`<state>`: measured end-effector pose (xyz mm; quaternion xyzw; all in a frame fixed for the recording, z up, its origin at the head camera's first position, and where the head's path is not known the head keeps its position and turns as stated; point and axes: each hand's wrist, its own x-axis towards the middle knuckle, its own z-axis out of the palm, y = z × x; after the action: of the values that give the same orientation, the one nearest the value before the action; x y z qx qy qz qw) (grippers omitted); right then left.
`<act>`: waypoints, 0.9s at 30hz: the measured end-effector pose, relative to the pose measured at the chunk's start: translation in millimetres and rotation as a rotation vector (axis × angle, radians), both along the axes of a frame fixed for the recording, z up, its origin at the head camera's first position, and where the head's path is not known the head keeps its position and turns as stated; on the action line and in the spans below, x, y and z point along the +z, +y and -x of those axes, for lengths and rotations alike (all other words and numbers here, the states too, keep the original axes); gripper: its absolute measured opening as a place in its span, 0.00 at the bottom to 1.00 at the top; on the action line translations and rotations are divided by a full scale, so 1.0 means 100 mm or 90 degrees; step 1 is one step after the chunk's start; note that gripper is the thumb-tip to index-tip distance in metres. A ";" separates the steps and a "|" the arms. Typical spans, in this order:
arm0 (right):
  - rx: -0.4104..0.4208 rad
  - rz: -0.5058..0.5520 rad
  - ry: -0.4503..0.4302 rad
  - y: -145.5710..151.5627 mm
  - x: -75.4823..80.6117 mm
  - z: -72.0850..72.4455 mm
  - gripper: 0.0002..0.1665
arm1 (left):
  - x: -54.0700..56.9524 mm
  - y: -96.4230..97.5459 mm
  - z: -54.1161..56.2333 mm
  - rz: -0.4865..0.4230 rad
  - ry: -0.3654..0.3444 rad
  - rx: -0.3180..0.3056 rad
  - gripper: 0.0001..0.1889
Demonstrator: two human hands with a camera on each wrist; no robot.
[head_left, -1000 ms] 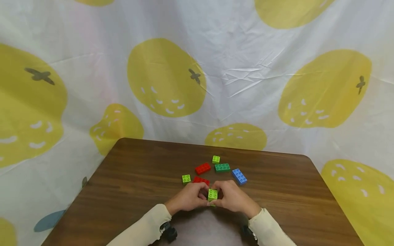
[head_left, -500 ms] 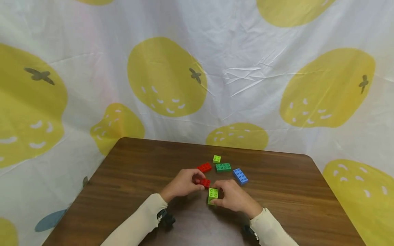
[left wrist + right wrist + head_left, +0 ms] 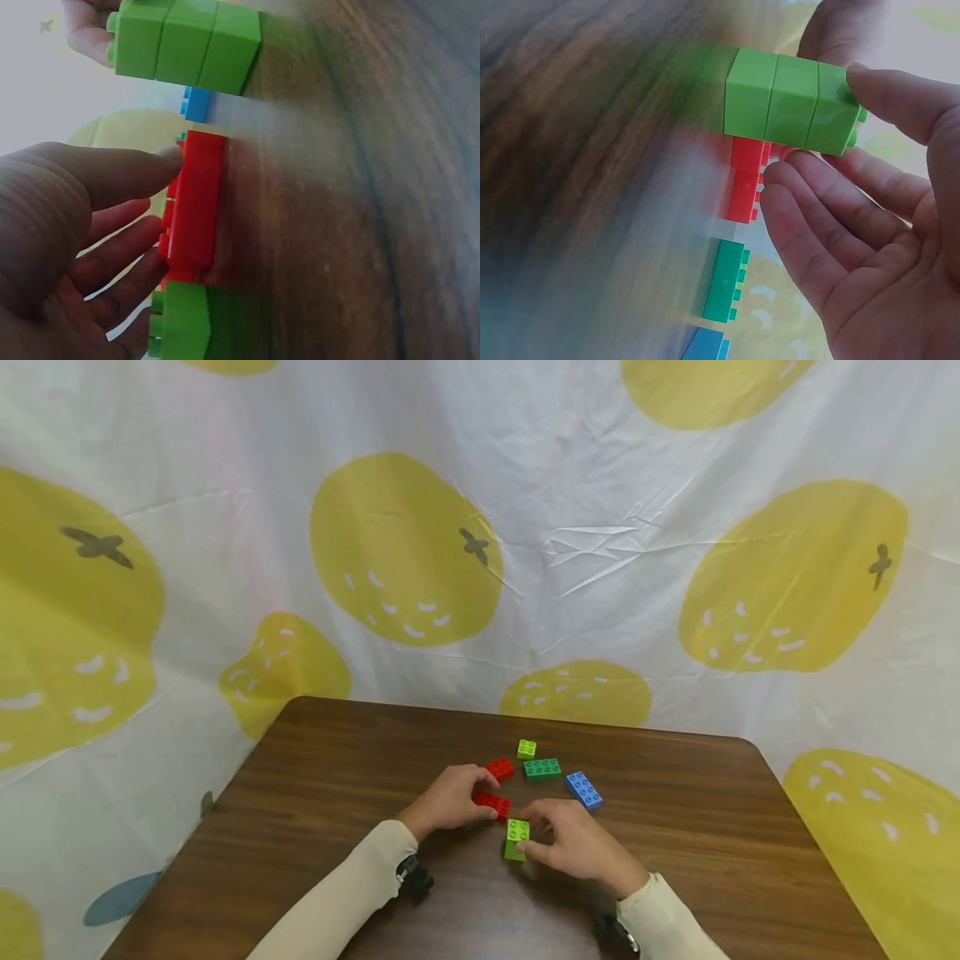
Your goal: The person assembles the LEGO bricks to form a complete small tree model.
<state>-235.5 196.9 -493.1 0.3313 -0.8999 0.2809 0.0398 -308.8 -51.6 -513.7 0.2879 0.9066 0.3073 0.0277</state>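
Note:
My right hand (image 3: 573, 843) pinches a stack of light green building bricks (image 3: 791, 101), thumb at its near face and fingertips round the far side. The stack stands upright on the table with its studs up. My left hand (image 3: 447, 799) arches over the nearer red brick (image 3: 196, 202), its thumb tip overlapping one end and its fingers spread loosely near the studs. In the left wrist view, a small light green brick (image 3: 186, 322) sits by that hand's fingers; the hand hides it in the head view.
A second red brick (image 3: 501, 767) lies just beyond my left hand. Behind are a small light green brick (image 3: 527, 748), a dark green brick (image 3: 542, 768) and a blue brick (image 3: 583, 790). A lemon-print cloth (image 3: 585, 610) hangs behind the wooden table (image 3: 337, 760).
My left hand has left the light green stack and moved away from me and to the left, over the nearer red brick. The right hand has stayed at the stack.

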 end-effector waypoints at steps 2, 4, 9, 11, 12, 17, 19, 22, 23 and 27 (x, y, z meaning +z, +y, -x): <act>-0.001 -0.003 -0.006 0.00 0.00 0.00 0.15 | -0.03 0.01 0.02 0.013 0.006 -0.004 0.21; -0.002 -0.005 -0.009 0.00 0.00 0.00 0.15 | -0.04 0.02 0.03 0.020 0.008 -0.008 0.21; -0.003 -0.003 -0.020 -0.01 -0.01 0.02 0.15 | -0.07 0.03 0.06 0.038 0.008 -0.018 0.20; -0.004 -0.001 -0.027 -0.01 -0.03 0.02 0.15 | -0.07 0.02 0.06 0.040 0.005 -0.020 0.19; -0.005 0.001 -0.031 -0.01 -0.03 0.02 0.15 | -0.07 0.02 0.06 0.038 0.004 -0.021 0.19; -0.011 0.003 -0.041 -0.01 -0.07 0.01 0.15 | -0.04 0.00 0.04 -0.002 0.004 -0.013 0.18; -0.009 0.005 -0.045 -0.01 -0.08 0.01 0.15 | -0.02 -0.02 0.03 -0.029 0.004 -0.004 0.18; -0.004 0.007 -0.049 -0.01 -0.09 0.01 0.14 | 0.02 -0.05 0.01 -0.064 0.000 0.007 0.18; -0.004 0.008 -0.051 -0.01 -0.09 0.01 0.14 | 0.03 -0.06 0.00 -0.072 0.001 0.009 0.18; -0.002 0.015 -0.060 0.00 -0.09 0.02 0.14 | 0.13 -0.09 -0.05 -0.084 0.003 0.006 0.19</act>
<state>-237.7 196.5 -501.7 0.3156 -0.8980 0.3067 0.0022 -303.5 -60.5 -500.9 0.2856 0.8857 0.3659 0.0052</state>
